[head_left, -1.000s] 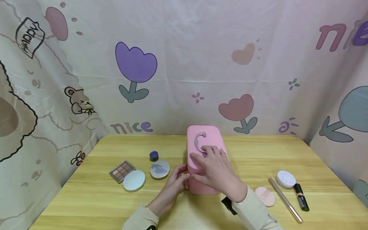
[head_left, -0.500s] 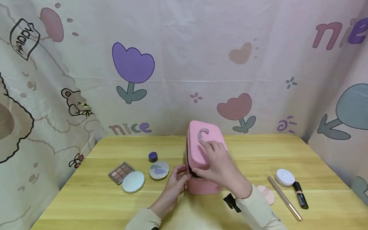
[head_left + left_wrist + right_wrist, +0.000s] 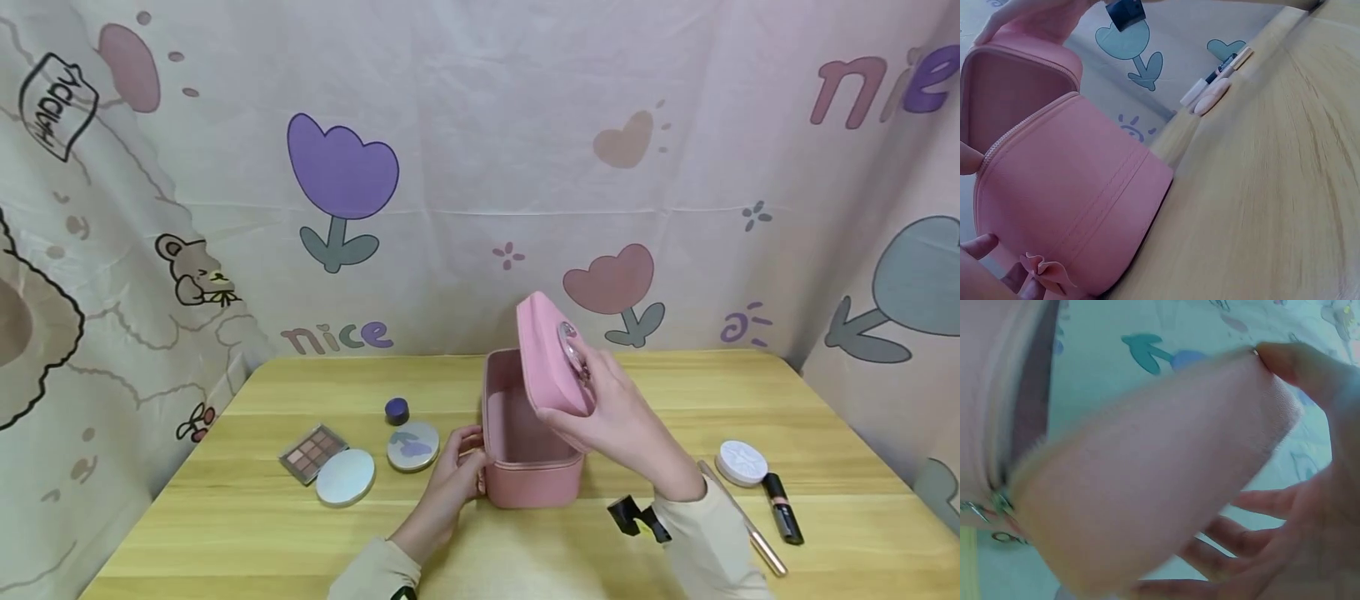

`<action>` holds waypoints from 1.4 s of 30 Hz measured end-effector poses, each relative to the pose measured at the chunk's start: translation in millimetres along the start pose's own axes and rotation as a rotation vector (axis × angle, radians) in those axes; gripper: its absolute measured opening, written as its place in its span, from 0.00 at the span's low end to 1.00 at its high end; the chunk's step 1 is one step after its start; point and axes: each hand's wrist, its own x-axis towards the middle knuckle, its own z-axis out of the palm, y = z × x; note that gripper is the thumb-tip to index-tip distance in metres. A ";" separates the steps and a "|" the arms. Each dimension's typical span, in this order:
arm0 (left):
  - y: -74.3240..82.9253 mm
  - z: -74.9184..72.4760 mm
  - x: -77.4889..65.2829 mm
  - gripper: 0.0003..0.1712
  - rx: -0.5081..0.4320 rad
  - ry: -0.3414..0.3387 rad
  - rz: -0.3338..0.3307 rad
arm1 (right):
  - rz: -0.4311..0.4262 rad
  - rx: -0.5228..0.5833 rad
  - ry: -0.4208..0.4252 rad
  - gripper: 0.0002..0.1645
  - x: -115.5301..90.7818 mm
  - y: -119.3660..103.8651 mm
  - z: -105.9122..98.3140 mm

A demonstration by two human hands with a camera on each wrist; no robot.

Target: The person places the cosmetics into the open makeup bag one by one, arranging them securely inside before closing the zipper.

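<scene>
Farthest left on the wooden table (image 3: 225,533), a makeup palette (image 3: 307,448) sits at 9 o'clock from the pink case, its pans in browns and pinks; at its 4 o'clock a pale round compact (image 3: 345,477) overlaps the palette's corner; at the compact's 2 o'clock lies a round tin (image 3: 413,446) with a tulip on top, and at the tin's 11 o'clock a small purple pot (image 3: 397,411).

The left hand (image 3: 452,473) comes next, fingers bent and gripping the case's 9 o'clock side, up by the zipped rim and down near a bow (image 3: 1049,272); the pink case (image 3: 534,487) stands upright mid-table, mouth uncovered and lining showing.

Its lid (image 3: 546,358) is tipped up steeply toward 3 o'clock, with a silvery handle (image 3: 572,350) on its outer face; the right hand (image 3: 615,408) grasps that lid, thumb on one edge, the other fingers parted and bent behind it.

Farther right, at about 3 o'clock from the case, lies a white embossed compact (image 3: 742,463); a gold-brown tube (image 3: 765,546) slants toward 5 o'clock, partly behind the sleeve (image 3: 708,542); a black tube (image 3: 783,508) lies at the embossed compact's 5 o'clock; the left wrist view adds a pale pink puff (image 3: 1212,97) beside these.
</scene>
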 end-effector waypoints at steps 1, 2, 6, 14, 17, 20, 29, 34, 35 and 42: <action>-0.2 -0.4 0.2 0.31 0.002 -0.001 0.001 | 0.007 0.003 -0.008 0.55 -0.3 1.3 -4.0; -0.3 -0.8 0.3 0.31 0.005 0.000 0.001 | 0.011 0.004 -0.021 0.56 -0.4 2.3 -7.6; -1.4 -2.2 1.8 0.31 0.002 -0.009 0.004 | 0.037 -0.006 -0.064 0.57 -2.0 6.9 -24.1; -4.9 -5.4 5.6 0.30 0.026 -0.022 0.026 | 0.075 0.028 -0.170 0.54 -7.8 26.8 -56.6; -5.1 -6.0 6.1 0.30 0.036 -0.025 0.026 | 0.053 0.078 -0.173 0.51 -9.0 34.7 -63.3; -5.3 -6.3 6.0 0.30 0.043 -0.025 0.022 | 0.036 0.084 -0.161 0.51 -9.5 40.3 -67.3; -5.0 -7.6 5.5 0.31 0.052 -0.025 0.016 | 0.108 0.123 -0.161 0.43 -11.5 52.8 -77.7; -4.4 -7.4 5.4 0.31 0.053 -0.014 0.017 | 0.172 0.157 -0.162 0.38 -12.1 64.5 -82.6; -4.5 -7.0 5.2 0.31 0.050 -0.016 0.014 | 0.189 0.167 -0.163 0.38 -12.0 67.4 -83.4; -5.1 -4.8 5.0 0.31 0.032 -0.015 0.004 | 0.324 0.351 -0.202 0.39 -6.1 96.3 -83.8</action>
